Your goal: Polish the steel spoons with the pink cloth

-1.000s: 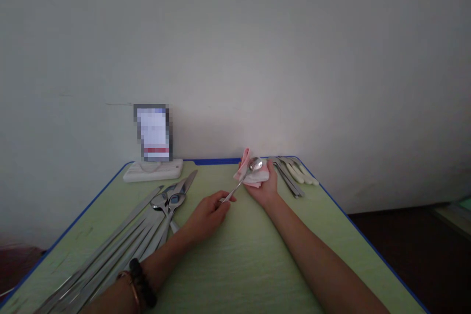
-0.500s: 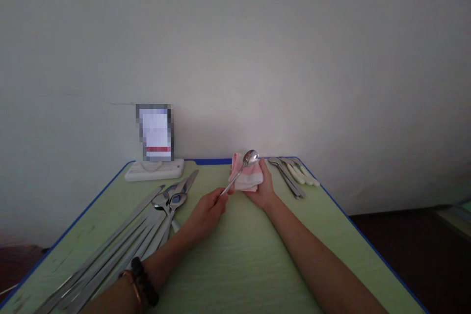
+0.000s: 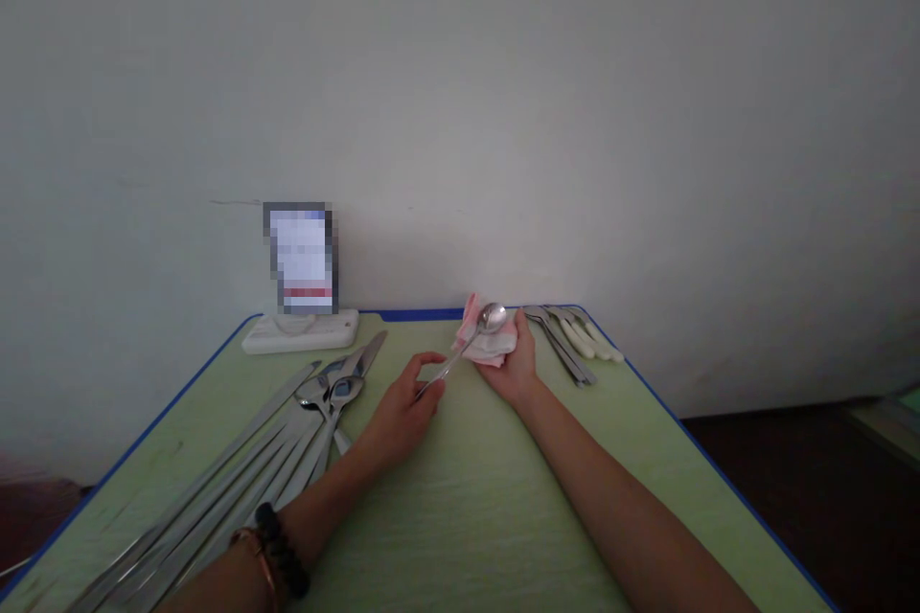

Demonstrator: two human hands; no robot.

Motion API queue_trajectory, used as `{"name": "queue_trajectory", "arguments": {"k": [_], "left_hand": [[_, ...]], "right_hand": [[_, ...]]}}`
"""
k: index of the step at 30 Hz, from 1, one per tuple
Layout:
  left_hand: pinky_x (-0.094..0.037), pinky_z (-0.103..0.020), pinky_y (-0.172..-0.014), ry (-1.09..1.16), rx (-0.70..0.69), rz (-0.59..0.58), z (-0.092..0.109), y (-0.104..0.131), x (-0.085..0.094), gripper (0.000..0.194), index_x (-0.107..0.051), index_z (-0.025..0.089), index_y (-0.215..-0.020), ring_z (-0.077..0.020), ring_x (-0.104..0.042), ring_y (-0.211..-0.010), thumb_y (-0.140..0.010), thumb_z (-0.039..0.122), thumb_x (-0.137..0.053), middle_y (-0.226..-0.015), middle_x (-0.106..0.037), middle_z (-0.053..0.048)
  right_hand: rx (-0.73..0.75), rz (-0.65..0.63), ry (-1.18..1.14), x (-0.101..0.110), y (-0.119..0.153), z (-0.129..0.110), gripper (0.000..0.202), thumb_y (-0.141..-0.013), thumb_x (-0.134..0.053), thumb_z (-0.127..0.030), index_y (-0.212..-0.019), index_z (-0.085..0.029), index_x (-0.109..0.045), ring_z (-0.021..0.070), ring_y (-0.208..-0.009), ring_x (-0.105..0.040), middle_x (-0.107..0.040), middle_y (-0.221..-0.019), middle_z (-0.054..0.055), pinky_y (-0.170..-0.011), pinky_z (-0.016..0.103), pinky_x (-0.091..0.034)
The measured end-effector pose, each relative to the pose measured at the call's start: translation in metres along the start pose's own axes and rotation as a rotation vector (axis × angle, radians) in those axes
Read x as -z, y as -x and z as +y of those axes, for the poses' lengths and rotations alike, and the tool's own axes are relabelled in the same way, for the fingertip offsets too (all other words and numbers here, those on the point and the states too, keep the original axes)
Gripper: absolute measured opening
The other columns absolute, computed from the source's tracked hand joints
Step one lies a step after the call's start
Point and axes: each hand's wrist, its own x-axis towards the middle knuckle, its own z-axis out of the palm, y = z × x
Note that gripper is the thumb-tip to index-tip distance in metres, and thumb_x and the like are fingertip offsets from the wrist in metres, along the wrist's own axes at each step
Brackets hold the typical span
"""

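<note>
A shiny metal spoon [image 3: 493, 317] slants up to the right, its bowl resting over a folded pink and white cloth [image 3: 495, 345]. My left hand [image 3: 406, 410] has the lower end of the spoon's handle loosely between thumb and fingers, with the index finger raised off it. From the right, my right hand [image 3: 518, 369] cups the cloth, and its thumb points up beside the spoon's bowl. The fingers under the cloth are hidden.
Several metal knives and spoons [image 3: 287, 445] lie in a pile on the left of the green table [image 3: 460, 508]. Dark-handled [image 3: 564, 354] and cream-handled cutlery [image 3: 593, 340] lies at the back right. A blurred-out screen [image 3: 306, 259] stands on a white base [image 3: 302, 333] near the wall.
My left index finger has lifted and opened away from the spoon's handle. The spoon's bowl has dipped slightly, and the cloth has shifted a little in my right hand.
</note>
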Motion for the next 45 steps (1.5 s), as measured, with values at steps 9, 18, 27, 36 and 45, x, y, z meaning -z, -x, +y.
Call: {"name": "queue_trajectory", "arguments": {"k": [9,18,27,36,45], "left_hand": [[-0.023,-0.018,-0.043,0.032,-0.101,-0.061,-0.009,-0.002,-0.001,0.043,-0.043,0.018,-0.126,-0.0086,-0.029,-0.047,-0.087,0.035,-0.037,-0.054,-0.029,0.009],[-0.024,-0.02,-0.046,-0.041,-0.081,-0.1,0.002,0.002,0.001,0.043,-0.048,0.016,-0.121,-0.0096,-0.029,-0.047,-0.085,0.038,-0.039,-0.053,-0.03,0.009],[-0.024,-0.02,-0.046,-0.078,-0.093,-0.1,0.001,0.002,0.001,0.043,-0.048,0.015,-0.12,-0.0099,-0.03,-0.048,-0.084,0.037,-0.04,-0.053,-0.033,0.009],[-0.029,-0.021,-0.05,-0.088,-0.096,-0.087,0.003,0.003,0.0,0.041,-0.047,0.015,-0.12,-0.0109,-0.035,-0.052,-0.084,0.033,-0.04,-0.057,-0.036,0.008],[-0.03,-0.022,-0.051,-0.097,-0.11,-0.091,0.002,0.002,0.0,0.039,-0.048,0.015,-0.118,-0.0108,-0.038,-0.051,-0.084,0.033,-0.04,-0.055,-0.039,0.008]], "right_hand": [[-0.063,-0.023,0.079,-0.001,0.002,0.003,0.048,-0.083,-0.038,-0.053,-0.097,-0.015,-0.063,0.0217,-0.081,-0.064,-0.07,-0.079,0.006,-0.078,0.037,-0.049],[-0.082,-0.034,0.098,-0.004,0.004,0.003,0.051,-0.084,-0.034,-0.054,-0.099,-0.015,-0.062,0.0211,-0.077,-0.064,-0.07,-0.079,0.006,-0.077,0.036,-0.049],[-0.078,0.01,0.088,-0.005,0.003,0.003,0.051,-0.086,-0.031,-0.052,-0.094,-0.014,-0.064,0.0211,-0.079,-0.064,-0.07,-0.075,0.006,-0.077,0.036,-0.049],[-0.077,-0.009,0.101,-0.006,0.004,0.003,0.051,-0.085,-0.032,-0.053,-0.094,-0.014,-0.064,0.0217,-0.079,-0.064,-0.07,-0.074,0.006,-0.076,0.037,-0.049],[-0.093,-0.024,0.113,-0.003,0.003,0.004,0.05,-0.084,-0.034,-0.054,-0.095,-0.015,-0.063,0.0213,-0.078,-0.064,-0.07,-0.075,0.006,-0.076,0.037,-0.049]]}}
